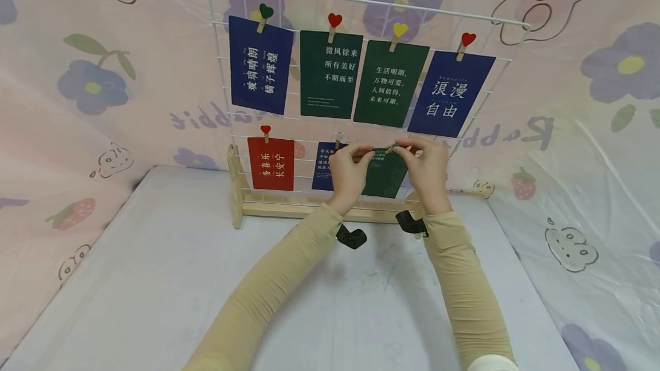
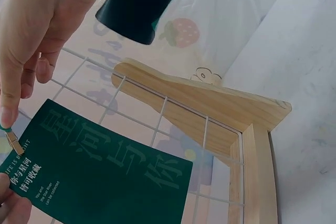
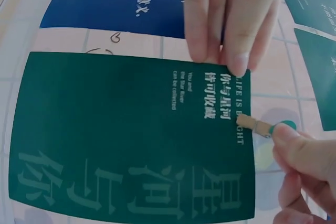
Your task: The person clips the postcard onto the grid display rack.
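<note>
A green card (image 3: 131, 119) with white and pale green lettering is at the lower row of the white wire grid. My left hand (image 1: 350, 173) pinches its upper left corner between thumb and fingers. At the middle of its top edge is a small wooden clothespin (image 3: 254, 125) with a green decoration, its tip overlapping the card's lettering. My right hand (image 1: 428, 170) pinches this clothespin by its decorated end, as the left wrist view also shows. In the head view, the hands cover part of the card's top. A blue card (image 1: 322, 168) hangs just left, partly behind my left hand.
The white wire grid (image 1: 361, 0) stands in a wooden base (image 1: 304, 210) on a white table (image 1: 154, 279). Several blue and green cards hang along its top row from heart clothespins. A red card (image 1: 271, 165) hangs at lower left. Patterned cloth (image 1: 170, 73) surrounds the table.
</note>
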`<state>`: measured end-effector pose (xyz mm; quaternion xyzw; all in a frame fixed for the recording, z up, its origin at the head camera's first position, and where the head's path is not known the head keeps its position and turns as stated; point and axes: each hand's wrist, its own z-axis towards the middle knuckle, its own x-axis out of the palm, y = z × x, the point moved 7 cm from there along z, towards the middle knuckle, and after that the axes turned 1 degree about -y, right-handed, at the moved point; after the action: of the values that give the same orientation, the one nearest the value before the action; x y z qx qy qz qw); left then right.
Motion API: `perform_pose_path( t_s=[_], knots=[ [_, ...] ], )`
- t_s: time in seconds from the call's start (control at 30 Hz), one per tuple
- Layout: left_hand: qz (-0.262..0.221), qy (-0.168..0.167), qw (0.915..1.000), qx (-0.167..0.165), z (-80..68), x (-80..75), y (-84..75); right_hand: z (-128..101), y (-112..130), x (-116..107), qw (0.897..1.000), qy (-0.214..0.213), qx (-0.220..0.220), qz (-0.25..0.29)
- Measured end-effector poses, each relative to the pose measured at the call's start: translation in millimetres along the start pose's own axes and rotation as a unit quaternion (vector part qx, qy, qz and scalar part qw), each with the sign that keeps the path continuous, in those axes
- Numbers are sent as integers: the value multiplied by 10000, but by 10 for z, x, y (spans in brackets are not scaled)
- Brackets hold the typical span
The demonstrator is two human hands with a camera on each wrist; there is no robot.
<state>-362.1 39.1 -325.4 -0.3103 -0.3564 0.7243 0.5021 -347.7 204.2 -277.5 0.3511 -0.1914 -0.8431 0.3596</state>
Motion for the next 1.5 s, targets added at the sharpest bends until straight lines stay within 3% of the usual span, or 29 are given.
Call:
perform_pose_path(
  t_s=[0.57, 0.83, 1.1, 1.3, 1.5],
  knots=[
    [-140, 91, 9998, 69, -26, -36, 22, -12, 46, 134, 9962, 51, -818, -279],
    [-242, 209, 9994, 109, -60, -30, 12, -46, -99, 135, 9987, -20, -268, 423],
    [-386, 298, 9988, 9, -83, -30, 52, -92, -210, 119, 9954, -173, -186, 926],
    [-612, 356, 9975, 28, -99, -74, 70, -148, -255, 105, 9897, 38, 141, 1424],
    [-1126, 618, 9917, -6, -139, -127, 131, -253, -95, 44, 9820, 385, 254, 1833]
  ],
)
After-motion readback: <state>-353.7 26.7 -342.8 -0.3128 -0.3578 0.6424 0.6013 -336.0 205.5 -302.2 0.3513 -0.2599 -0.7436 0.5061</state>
